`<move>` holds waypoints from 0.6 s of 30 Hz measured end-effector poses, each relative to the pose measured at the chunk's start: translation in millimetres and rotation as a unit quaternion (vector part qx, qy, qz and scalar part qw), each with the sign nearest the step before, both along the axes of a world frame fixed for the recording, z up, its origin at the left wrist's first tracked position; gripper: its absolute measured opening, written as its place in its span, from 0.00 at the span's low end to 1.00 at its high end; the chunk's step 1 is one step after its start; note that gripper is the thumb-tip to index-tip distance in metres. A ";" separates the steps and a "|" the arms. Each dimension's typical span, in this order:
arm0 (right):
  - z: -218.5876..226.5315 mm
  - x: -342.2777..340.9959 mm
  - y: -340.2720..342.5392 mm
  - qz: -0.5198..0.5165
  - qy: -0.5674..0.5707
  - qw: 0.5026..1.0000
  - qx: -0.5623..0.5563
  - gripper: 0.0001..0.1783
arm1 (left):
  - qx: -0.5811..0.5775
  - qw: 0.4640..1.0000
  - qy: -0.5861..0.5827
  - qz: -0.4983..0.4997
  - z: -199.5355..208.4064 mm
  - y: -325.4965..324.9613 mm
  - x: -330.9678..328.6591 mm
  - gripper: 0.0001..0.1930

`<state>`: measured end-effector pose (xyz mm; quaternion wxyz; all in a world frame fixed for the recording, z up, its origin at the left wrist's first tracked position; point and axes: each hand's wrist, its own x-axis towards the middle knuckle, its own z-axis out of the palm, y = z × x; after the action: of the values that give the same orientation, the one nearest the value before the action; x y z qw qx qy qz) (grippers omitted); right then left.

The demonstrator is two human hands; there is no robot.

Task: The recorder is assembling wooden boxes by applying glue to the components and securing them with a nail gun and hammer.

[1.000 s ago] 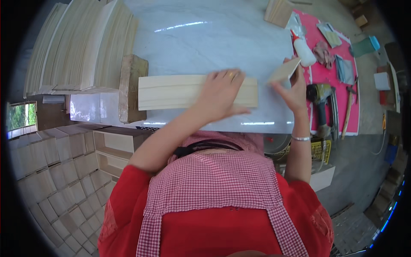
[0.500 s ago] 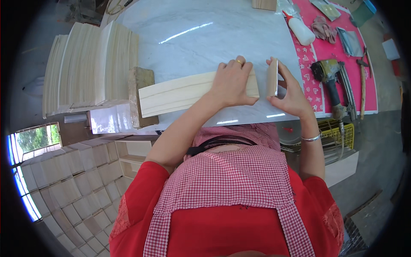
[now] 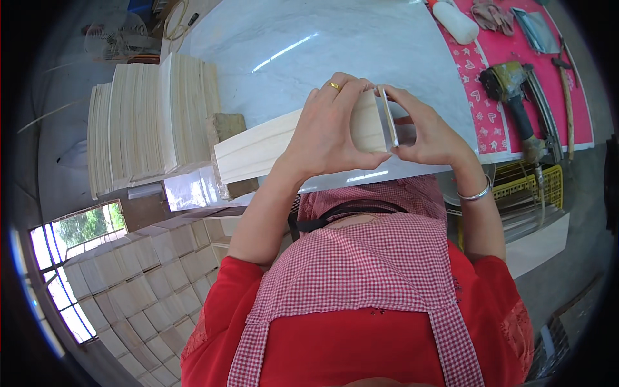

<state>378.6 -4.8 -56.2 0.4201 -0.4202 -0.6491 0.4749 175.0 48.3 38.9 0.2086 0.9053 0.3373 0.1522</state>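
A long pale wooden board lies across the front of the table, its left end by a tape-wrapped block. My left hand grips the board near its right end, thumb on the near edge and fingers over the far edge. A short thin wooden panel with a shiny face stands upright against or just beside that end. My right hand pinches this panel between thumb at the near edge and fingers at the far edge. Whether the two pieces touch all along is hard to tell.
Stacked thin boards rise at the left. On the pink cloth at right lie a nail gun, a hammer, a white bottle and a rag. A yellow crate sits below the table's right edge.
My right hand has brought the short panel left to the board's right end. My left hand has moved nearer that end, still gripping the board. The whole view has shifted slightly.
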 end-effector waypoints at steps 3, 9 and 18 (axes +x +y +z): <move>2.7 0.8 -0.3 0.001 -0.010 1.000 0.005 0.51 | -0.016 1.000 -0.006 0.007 0.4 0.5 1.9 0.46; 2.4 0.4 -0.3 -0.002 -0.031 0.999 0.012 0.51 | -0.015 1.000 -0.008 0.003 -4.7 3.1 4.6 0.45; 2.3 0.8 1.0 -0.001 -0.042 0.999 0.017 0.51 | -0.014 1.000 0.000 0.010 -6.1 3.0 6.7 0.45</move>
<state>379.3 -3.8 -53.9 0.3996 -0.4333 -0.6739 0.4455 181.8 51.3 32.8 0.2199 0.8990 0.3482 0.1492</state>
